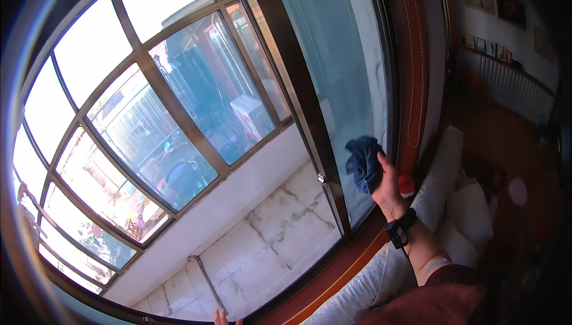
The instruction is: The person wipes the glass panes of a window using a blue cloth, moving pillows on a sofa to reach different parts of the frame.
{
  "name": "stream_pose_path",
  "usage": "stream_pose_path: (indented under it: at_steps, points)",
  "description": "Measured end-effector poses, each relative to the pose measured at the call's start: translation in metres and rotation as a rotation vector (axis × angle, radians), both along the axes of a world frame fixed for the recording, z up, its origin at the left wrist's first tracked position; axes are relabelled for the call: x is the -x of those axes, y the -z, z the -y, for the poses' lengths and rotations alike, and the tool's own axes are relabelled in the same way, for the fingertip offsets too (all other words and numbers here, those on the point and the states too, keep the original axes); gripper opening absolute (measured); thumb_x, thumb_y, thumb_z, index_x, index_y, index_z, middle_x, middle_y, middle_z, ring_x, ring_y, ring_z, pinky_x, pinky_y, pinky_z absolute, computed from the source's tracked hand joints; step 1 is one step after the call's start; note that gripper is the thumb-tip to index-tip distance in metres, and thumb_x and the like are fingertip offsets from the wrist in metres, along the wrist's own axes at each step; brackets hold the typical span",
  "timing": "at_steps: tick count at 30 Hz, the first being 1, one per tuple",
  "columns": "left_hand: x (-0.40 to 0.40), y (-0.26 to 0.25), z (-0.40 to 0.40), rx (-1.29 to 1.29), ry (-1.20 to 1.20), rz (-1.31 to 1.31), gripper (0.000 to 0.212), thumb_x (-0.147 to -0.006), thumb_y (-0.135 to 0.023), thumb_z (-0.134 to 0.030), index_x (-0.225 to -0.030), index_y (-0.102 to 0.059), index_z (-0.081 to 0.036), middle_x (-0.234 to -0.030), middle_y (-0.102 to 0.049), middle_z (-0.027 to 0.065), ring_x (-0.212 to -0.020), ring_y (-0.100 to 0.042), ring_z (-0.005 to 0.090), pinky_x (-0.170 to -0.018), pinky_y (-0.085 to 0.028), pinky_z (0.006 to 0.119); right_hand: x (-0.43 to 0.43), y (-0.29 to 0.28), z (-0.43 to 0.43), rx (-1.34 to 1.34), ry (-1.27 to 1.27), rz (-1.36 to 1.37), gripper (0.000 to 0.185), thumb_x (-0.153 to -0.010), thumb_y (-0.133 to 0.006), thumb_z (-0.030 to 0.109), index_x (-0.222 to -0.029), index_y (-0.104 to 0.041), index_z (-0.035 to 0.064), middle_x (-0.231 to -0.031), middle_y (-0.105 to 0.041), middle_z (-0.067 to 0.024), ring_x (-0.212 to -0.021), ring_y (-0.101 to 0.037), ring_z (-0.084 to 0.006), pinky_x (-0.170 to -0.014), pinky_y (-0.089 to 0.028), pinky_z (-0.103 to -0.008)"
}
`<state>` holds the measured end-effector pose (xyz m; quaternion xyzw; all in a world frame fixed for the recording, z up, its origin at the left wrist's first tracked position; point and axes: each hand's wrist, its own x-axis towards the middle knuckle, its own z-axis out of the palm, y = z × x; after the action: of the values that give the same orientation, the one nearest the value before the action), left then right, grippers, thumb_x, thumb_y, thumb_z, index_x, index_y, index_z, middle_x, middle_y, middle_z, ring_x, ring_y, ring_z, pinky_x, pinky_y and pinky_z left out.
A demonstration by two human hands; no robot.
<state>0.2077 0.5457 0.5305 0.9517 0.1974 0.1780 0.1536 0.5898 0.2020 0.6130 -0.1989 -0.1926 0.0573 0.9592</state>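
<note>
A crumpled dark blue cloth is in my right hand, pressed against the glass pane of a sliding window, near its lower right part. A black band with a small device sits on my right wrist. Of my left hand, only fingertips show at the bottom edge, by the lower window frame; whether it touches the frame I cannot tell. The dark metal window stile with a small metal latch stands left of the cloth.
A reddish wooden sill runs below the window, beside a sofa back with a pale cover. A red and white object lies near my right wrist. Beyond the glass are a tiled floor and outer windows. A radiator stands at far right.
</note>
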Motion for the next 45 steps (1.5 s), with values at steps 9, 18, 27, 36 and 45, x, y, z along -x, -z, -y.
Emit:
stream_pose_path:
  at_steps: [9,18,27,36,45]
  points:
    - [-0.200,-0.108,0.098,-0.456,0.445,0.269,0.048,-0.075,-0.065,-0.026,-0.118,-0.050,-0.011,-0.130,-0.040,0.0109,-0.126,-0.030,0.0330,-0.098,-0.028,0.044,-0.137,-0.241,-0.068,0.535,1.549,1.063,0.045,-0.088,-0.044,0.022,-0.128,-0.038,0.0037,-0.126,-0.041,-0.0165,-0.119,-0.037,-0.0330,-0.097,-0.028,-0.0430]
    - [-0.133,-0.053,0.073,-0.240,0.308,0.131,0.050,-0.077,-0.063,-0.021,-0.123,-0.046,-0.011,-0.132,-0.038,0.0132,-0.126,-0.028,0.0354,-0.096,-0.030,0.049,-0.146,-0.296,-0.066,0.986,1.858,1.091,0.046,-0.081,-0.049,0.020,-0.125,-0.039,0.0109,-0.117,-0.044,-0.0132,-0.111,-0.040,-0.0325,-0.084,-0.033,-0.0474]
    - [-0.112,-0.008,0.084,0.133,0.440,-0.096,0.040,-0.078,-0.062,-0.021,-0.115,-0.052,-0.010,-0.122,-0.047,0.0137,-0.118,-0.039,0.0333,-0.091,-0.035,0.047,-0.140,-0.317,-0.056,0.810,1.974,1.130,0.036,-0.077,-0.056,0.012,-0.112,-0.046,0.0083,-0.106,-0.048,-0.0098,-0.103,-0.045,-0.0277,-0.081,-0.040,-0.0416]
    - [-0.071,0.051,0.110,0.510,0.428,-0.211,0.039,-0.078,-0.057,-0.012,-0.115,-0.050,-0.005,-0.105,-0.055,0.0200,-0.097,-0.053,0.0351,-0.082,-0.043,0.042,-0.155,-0.343,-0.065,0.625,1.773,1.227,0.032,-0.087,-0.048,0.016,-0.117,-0.046,0.0079,-0.114,-0.050,-0.0126,-0.109,-0.047,-0.0281,-0.092,-0.040,-0.0375]
    - [-0.058,0.052,0.101,0.571,0.385,-0.209,0.039,-0.079,-0.056,-0.015,-0.117,-0.049,-0.005,-0.107,-0.054,0.0198,-0.098,-0.052,0.0341,-0.084,-0.042,0.042,-0.147,-0.346,-0.064,0.963,1.994,1.127,0.039,-0.079,-0.055,0.002,-0.117,-0.044,0.0058,-0.111,-0.048,-0.0140,-0.107,-0.047,-0.0293,-0.091,-0.040,-0.0355]
